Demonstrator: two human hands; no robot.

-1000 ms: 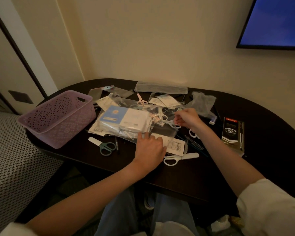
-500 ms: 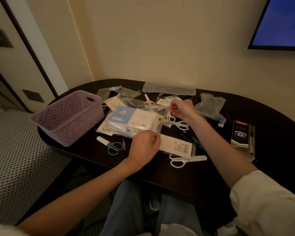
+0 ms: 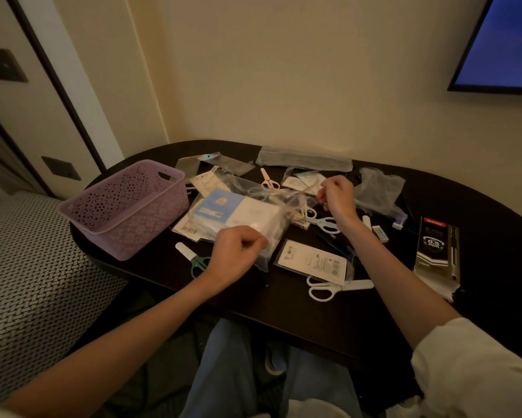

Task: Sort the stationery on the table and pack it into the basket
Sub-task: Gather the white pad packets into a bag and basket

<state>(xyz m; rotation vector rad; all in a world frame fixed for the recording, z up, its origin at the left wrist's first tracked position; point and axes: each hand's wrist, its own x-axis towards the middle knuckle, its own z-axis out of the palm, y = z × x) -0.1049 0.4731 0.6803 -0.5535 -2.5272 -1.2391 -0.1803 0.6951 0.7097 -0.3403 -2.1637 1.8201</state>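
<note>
Centre: we see a clear plastic zip bag w/ a blue-and-white card pack inside, lifted slightly over the dark oval table. Left hand pinches the bag's near corner, fingers curled; right hand pinches its far top edge, fingers likewise curled. Just left of the bag we note the lilac perforated plastic basket, upright near the table's left end; contents not discernible. Near the left hand: green-handled scissors w/ white blade cap, partly hidden by the wrist. Between the forearms: a white labelled card in a clear sleeve, and at its near edge white-handled scissors. Behind the bag: small pink-handled scissors; beside the right wrist, pale blue-handled scissors. Far edge: a long grey pouch; right of the right hand, a crumpled clear bag. Far right we see a black box marked 0.5 mm. Wall upper right: a blue-lit screen.
</note>
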